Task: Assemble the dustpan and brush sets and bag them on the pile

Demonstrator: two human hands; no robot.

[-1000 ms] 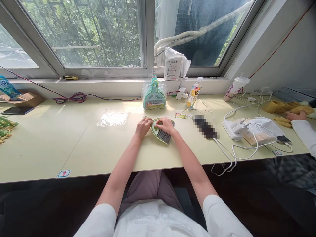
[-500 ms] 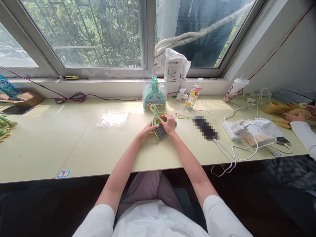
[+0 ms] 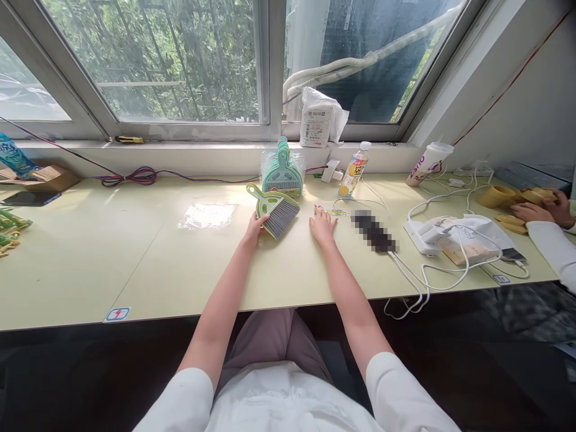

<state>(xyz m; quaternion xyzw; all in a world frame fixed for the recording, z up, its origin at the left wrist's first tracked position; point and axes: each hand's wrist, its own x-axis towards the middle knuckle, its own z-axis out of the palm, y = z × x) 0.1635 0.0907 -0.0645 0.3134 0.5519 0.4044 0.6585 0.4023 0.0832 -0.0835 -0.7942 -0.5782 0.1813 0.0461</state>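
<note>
My left hand (image 3: 255, 230) grips a small green dustpan (image 3: 261, 202) by its left edge, thumb on top. A brush with grey bristles (image 3: 282, 217) lies against the pan, its bristles facing me and slanting to the right. To the right, my right hand (image 3: 323, 228) rests on the table with fingers stretched out. Its fingertips touch the left end of a printed card strip (image 3: 338, 212). Just behind stands a stack of blue-green dustpan and brush sets (image 3: 282, 174) in clear wrapping.
A flat clear plastic bag (image 3: 207, 216) lies left on the table (image 3: 180, 270). Right are a drink bottle (image 3: 354, 171), a blurred dark object (image 3: 374, 231), a white power strip (image 3: 423, 237) with cables, and a cup (image 3: 431, 165). Another person's hands (image 3: 535, 213) handle yellow rings at far right.
The dustpan and brush have turned and shifted left in my left hand. My right hand has let go of them and moved right onto the card strip.
</note>
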